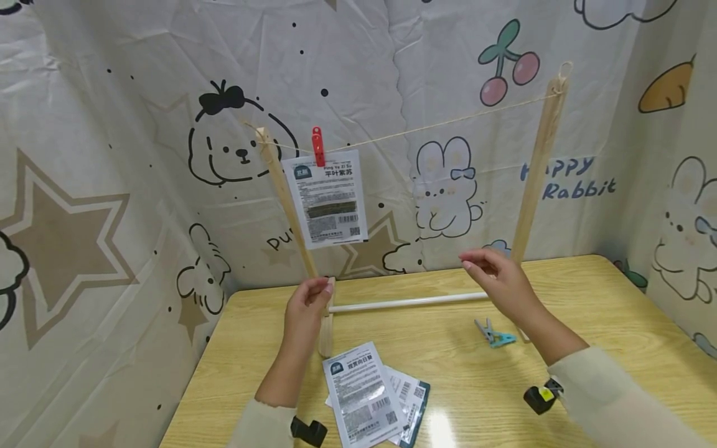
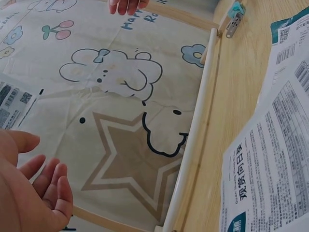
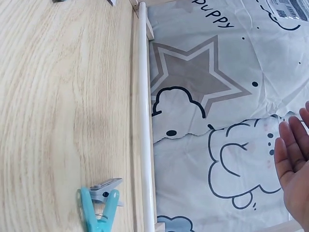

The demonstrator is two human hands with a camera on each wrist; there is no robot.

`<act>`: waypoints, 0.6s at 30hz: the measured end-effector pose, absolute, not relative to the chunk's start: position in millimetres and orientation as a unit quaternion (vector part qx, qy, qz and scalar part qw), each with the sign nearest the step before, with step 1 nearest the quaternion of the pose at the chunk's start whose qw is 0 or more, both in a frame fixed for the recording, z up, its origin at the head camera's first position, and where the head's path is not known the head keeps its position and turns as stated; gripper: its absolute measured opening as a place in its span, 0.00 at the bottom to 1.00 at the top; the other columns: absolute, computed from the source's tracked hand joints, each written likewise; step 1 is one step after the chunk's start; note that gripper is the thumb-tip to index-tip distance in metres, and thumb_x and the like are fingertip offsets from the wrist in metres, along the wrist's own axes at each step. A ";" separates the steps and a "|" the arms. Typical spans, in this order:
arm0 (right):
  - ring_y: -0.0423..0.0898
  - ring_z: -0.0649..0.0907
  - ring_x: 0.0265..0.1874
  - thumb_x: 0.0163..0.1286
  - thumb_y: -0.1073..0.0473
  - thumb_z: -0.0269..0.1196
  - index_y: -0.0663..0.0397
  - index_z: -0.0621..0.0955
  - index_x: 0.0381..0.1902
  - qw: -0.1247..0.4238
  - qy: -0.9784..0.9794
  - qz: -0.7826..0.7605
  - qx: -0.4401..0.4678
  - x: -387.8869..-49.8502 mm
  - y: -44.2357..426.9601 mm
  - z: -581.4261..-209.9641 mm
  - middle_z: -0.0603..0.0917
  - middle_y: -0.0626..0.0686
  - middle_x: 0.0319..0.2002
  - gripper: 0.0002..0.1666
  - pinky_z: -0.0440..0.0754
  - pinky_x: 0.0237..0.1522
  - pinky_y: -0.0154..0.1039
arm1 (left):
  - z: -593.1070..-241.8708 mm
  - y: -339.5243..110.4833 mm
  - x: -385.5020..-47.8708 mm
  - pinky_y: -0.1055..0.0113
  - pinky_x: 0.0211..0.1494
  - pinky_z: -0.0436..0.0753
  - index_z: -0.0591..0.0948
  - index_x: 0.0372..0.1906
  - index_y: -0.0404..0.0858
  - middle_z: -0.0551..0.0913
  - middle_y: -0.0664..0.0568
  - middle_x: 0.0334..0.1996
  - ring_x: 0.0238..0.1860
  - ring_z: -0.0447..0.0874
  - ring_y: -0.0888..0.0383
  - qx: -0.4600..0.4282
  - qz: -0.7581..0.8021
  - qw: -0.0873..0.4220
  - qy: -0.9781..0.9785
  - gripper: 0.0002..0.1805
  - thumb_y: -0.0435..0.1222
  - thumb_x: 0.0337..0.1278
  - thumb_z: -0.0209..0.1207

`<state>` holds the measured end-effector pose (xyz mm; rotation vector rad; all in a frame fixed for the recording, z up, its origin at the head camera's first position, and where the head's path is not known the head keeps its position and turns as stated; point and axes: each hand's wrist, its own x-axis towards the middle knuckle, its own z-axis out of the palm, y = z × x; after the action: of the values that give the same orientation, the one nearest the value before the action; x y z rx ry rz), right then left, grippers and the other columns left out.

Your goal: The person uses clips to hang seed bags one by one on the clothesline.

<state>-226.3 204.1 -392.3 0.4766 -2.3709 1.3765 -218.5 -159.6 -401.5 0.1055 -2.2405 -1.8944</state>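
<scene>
A white printed packet [image 1: 327,202] hangs from a string [image 1: 448,126] by a red clothespin [image 1: 318,147], near the left post. My left hand [image 1: 305,311] is raised in front of that post's foot, fingers loosely bent and holding nothing. Over by the right post, my right hand [image 1: 498,274] hovers above the white rod [image 1: 414,303], its fingers loose around nothing. On the table, a blue and grey clothespin [image 1: 494,335] lies below the right hand. Another printed packet [image 1: 366,395] rests partly on top of a second packet [image 1: 417,398], close to the left forearm.
Two wooden posts, the left post [image 1: 288,205] and the right post [image 1: 538,174], carry the string and are joined low down by the white rod. The wooden table [image 1: 459,386] meets a printed curtain [image 1: 386,62] behind and at both sides.
</scene>
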 end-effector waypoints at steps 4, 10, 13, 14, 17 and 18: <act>0.29 0.78 0.43 0.78 0.55 0.57 0.55 0.82 0.56 0.176 -0.839 0.488 0.162 -224.7 206.0 -397.4 0.83 0.54 0.49 0.15 0.76 0.45 0.21 | -404.7 -160.8 -216.8 0.71 0.49 0.79 0.81 0.56 0.39 0.83 0.49 0.50 0.47 0.80 0.62 0.040 -0.642 0.098 -0.759 0.15 0.38 0.68 0.62; 0.28 0.77 0.44 0.78 0.52 0.57 0.52 0.82 0.57 0.163 -0.850 0.479 0.142 -222.0 208.3 -405.6 0.83 0.52 0.50 0.16 0.75 0.45 0.21 | -411.0 -163.3 -214.2 0.75 0.49 0.79 0.81 0.58 0.38 0.83 0.47 0.51 0.47 0.80 0.62 0.041 -0.642 0.093 -0.760 0.16 0.37 0.68 0.61; 0.27 0.77 0.44 0.78 0.52 0.57 0.51 0.82 0.57 0.159 -0.850 0.483 0.139 -220.9 209.9 -409.3 0.83 0.52 0.51 0.16 0.75 0.45 0.21 | -413.3 -164.4 -213.3 0.74 0.50 0.78 0.81 0.58 0.39 0.83 0.47 0.51 0.47 0.79 0.62 0.041 -0.642 0.090 -0.760 0.17 0.38 0.68 0.62; 0.26 0.77 0.44 0.78 0.52 0.57 0.51 0.82 0.57 0.158 -0.850 0.484 0.138 -220.6 210.4 -410.4 0.83 0.52 0.51 0.16 0.75 0.46 0.21 | -413.7 -164.8 -213.1 0.74 0.50 0.78 0.81 0.58 0.40 0.83 0.48 0.51 0.47 0.79 0.62 0.042 -0.643 0.088 -0.760 0.16 0.38 0.68 0.62; 0.25 0.78 0.45 0.78 0.52 0.57 0.52 0.82 0.57 0.158 -0.847 0.490 0.136 -219.8 211.6 -413.9 0.83 0.53 0.51 0.16 0.75 0.46 0.20 | -414.9 -165.5 -211.8 0.73 0.51 0.78 0.81 0.58 0.40 0.82 0.48 0.51 0.47 0.79 0.62 0.043 -0.644 0.084 -0.759 0.16 0.38 0.68 0.62; 0.25 0.78 0.45 0.78 0.53 0.58 0.52 0.82 0.56 0.159 -0.846 0.491 0.136 -219.7 212.0 -415.1 0.84 0.53 0.52 0.16 0.75 0.46 0.19 | -415.8 -166.1 -211.7 0.73 0.51 0.78 0.81 0.58 0.39 0.83 0.48 0.51 0.47 0.79 0.62 0.043 -0.645 0.085 -0.758 0.16 0.38 0.68 0.62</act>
<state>-219.7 212.0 -415.1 0.3884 -2.4177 1.4049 -211.7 -166.1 -415.8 0.1282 -2.2606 -1.9242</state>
